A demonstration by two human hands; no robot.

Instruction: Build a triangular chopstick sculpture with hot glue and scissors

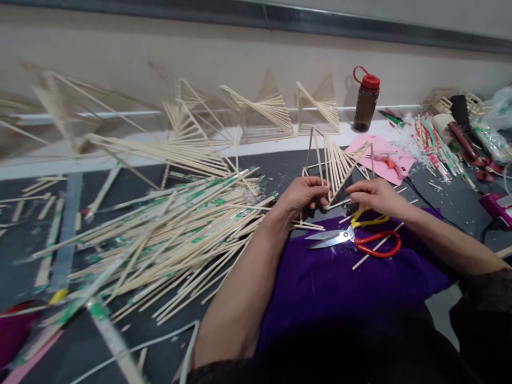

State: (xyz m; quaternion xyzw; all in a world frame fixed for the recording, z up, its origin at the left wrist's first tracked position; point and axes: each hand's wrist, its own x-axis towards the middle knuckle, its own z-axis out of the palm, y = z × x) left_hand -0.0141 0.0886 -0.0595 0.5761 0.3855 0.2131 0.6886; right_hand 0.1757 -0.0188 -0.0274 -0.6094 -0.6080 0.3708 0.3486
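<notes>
A small twisted model of thin wooden sticks [335, 160] stands on the dark table between my hands, its sticks fanned out in a slanting row. My left hand [306, 193] has its fingers closed around the model's lower left corner. At the lower right side, my right hand [374, 196] is pinched against the model, and its fingertips are partly hidden. Just below lie open scissors [348, 236] with one yellow and one red handle, on a purple cloth [320, 282]. A few loose sticks [378, 245] rest around and under the scissors.
A big heap of wooden sticks [192, 234], some in plastic wrappers, covers the table on the left. Finished-looking stick models [264, 114] line the wall. Right of them are a red-capped bottle [366, 104], a pink sheet [402, 160] and a pink device with a cable [496, 208].
</notes>
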